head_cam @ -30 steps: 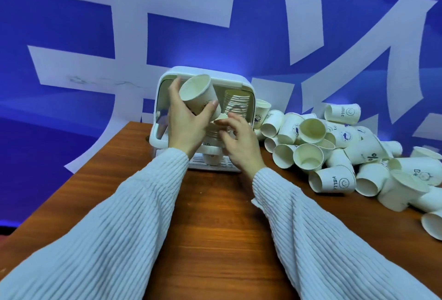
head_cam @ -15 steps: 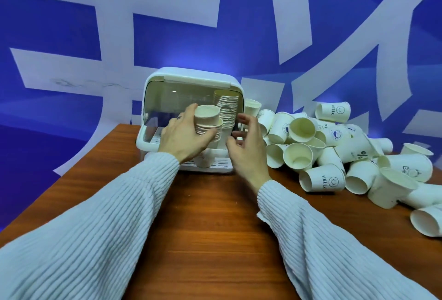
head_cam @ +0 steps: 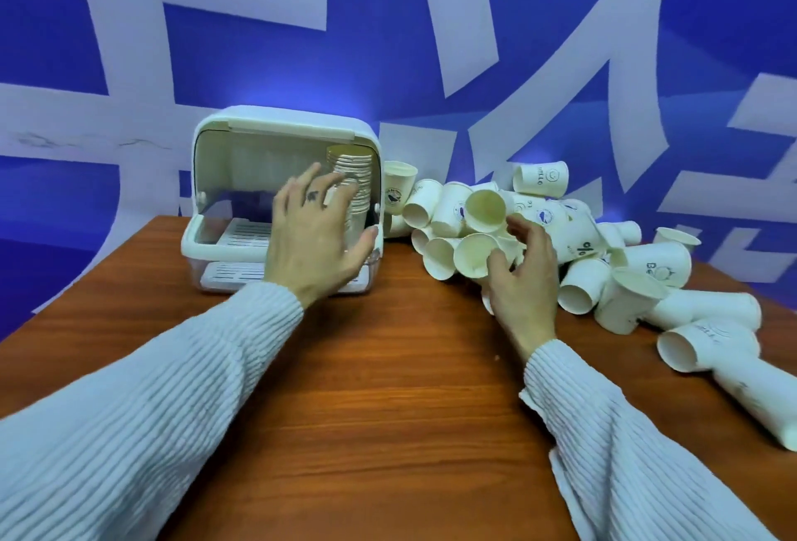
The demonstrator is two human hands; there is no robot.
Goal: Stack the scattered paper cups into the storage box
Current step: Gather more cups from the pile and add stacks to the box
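Observation:
The white storage box (head_cam: pixel 276 123) stands open at the table's back left, with a tall stack of paper cups (head_cam: pixel 354 171) inside against its right wall. In front of the opening is my left hand (head_cam: pixel 312 238), fingers spread and holding nothing; it hides whatever stands behind it. A heap of scattered paper cups (head_cam: pixel 582 238) lies to the right of the box. My right hand (head_cam: pixel 524 281) reaches into the heap's near left side, thumb and fingers curled round the body of a lying cup (head_cam: pixel 474 253) whose mouth faces me.
The wooden table (head_cam: pixel 388 389) runs from the box toward me. More cups (head_cam: pixel 707 346) lie along its right side, some nested end to end. A blue wall with large white characters stands close behind the table.
My left hand has let go of the short stack in the box and spread its fingers. My right hand has moved right from the box to the heap and closed on a cup.

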